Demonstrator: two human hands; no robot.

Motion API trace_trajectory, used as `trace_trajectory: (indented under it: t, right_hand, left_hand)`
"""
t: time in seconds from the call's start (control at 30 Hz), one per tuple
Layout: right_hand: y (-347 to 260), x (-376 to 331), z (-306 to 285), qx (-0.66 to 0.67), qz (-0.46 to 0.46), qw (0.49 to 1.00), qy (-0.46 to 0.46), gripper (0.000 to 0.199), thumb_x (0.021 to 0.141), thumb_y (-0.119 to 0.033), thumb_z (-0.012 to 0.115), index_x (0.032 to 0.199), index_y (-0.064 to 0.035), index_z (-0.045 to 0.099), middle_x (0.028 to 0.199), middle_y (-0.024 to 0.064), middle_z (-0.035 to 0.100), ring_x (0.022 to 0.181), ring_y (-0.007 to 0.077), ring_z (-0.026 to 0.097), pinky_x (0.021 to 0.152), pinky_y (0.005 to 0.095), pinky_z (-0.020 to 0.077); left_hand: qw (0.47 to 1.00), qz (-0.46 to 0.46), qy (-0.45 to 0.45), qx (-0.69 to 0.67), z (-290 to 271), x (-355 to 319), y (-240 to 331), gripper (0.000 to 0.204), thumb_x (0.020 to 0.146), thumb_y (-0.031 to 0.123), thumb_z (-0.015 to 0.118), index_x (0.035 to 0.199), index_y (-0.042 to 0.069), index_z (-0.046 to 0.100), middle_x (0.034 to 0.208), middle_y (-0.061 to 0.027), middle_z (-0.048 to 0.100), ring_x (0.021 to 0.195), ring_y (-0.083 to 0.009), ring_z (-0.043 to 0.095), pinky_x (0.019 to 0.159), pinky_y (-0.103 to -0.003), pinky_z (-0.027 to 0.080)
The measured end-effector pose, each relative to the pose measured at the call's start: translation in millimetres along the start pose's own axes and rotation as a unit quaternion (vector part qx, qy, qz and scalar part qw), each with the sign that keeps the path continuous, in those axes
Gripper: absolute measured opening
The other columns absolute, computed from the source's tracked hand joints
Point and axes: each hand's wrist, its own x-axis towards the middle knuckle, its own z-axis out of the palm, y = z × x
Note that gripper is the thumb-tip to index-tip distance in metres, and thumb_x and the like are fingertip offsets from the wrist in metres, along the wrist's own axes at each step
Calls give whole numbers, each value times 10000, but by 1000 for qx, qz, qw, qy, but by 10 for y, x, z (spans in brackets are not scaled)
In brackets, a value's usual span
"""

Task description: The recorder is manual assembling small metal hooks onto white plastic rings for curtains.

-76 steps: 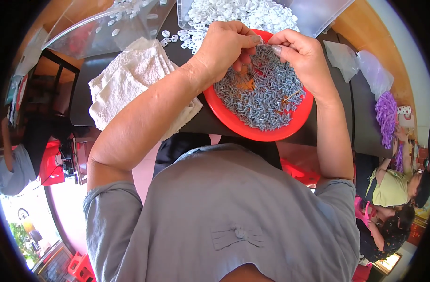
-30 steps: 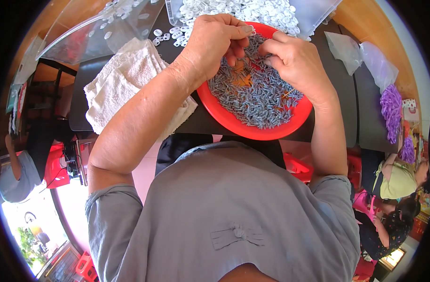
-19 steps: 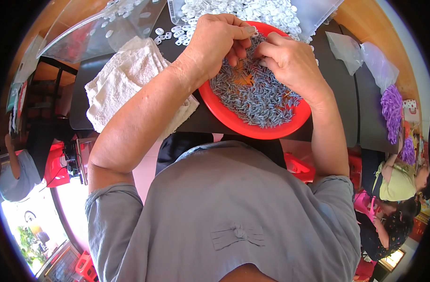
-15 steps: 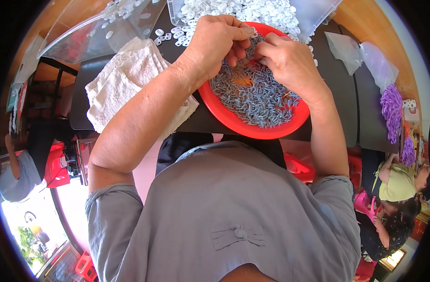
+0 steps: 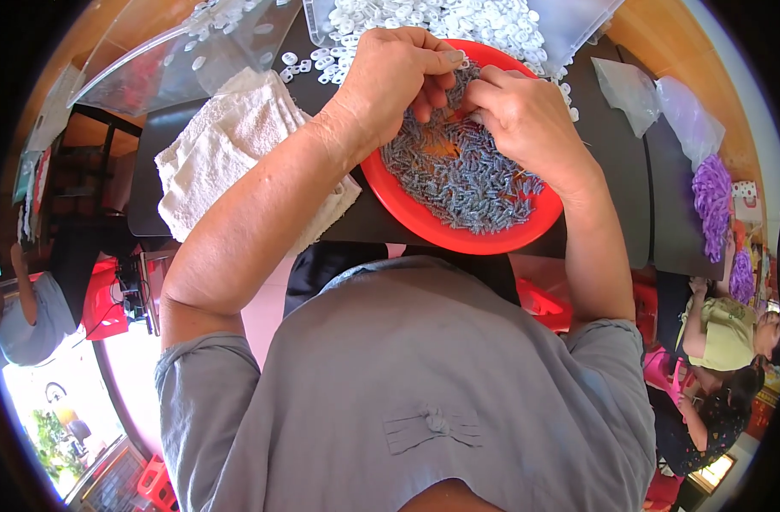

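Observation:
A round red basin (image 5: 458, 241) in front of me holds a heap of small blue-grey ridged pieces (image 5: 471, 183), perhaps springs. Above its far side, my left hand (image 5: 398, 72) pinches a small white plastic piece (image 5: 465, 61) between thumb and forefinger. Close by on the right, my right hand (image 5: 518, 107) has its fingertips drawn together over the heap. Whatever those fingertips hold is too small and hidden to make out.
Beyond the basin, a clear bin (image 5: 573, 38) is full of white oval pieces (image 5: 441, 21), with some loose beside it. A cream towel (image 5: 228, 154) lies left. To the right are clear plastic bags (image 5: 626, 94) and a purple bundle (image 5: 711, 205). Other people sit at both sides.
My right hand's fingertips have shifted very slightly above the heap. My left hand keeps its pinch on the white piece. A person at the right has moved an arm.

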Motion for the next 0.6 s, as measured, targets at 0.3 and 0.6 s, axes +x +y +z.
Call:
trace_trajectory:
  t: [0.3,0.6]
  right_hand:
    - [-3,-3,34,-38,5,999,9,98,771,-16,581,821,-75,643,807,69,596,753,276,619,616,403,489]
    - [-111,8,-233,73,3,995,-67,89,747,-19,593,819,-58,629,809,81,586,733,297,603,626,398,466]
  left_hand:
    - [1000,0,2,-12,-1,4,-3,129,892,102,619,877,-25,630,709,-57,610,546,-109,550,456,-228,417]
    - [999,5,18,-43,2,1,-7,122,847,82,658,836,-38,645,659,-80,606,504,-137,548,393,-262,394]
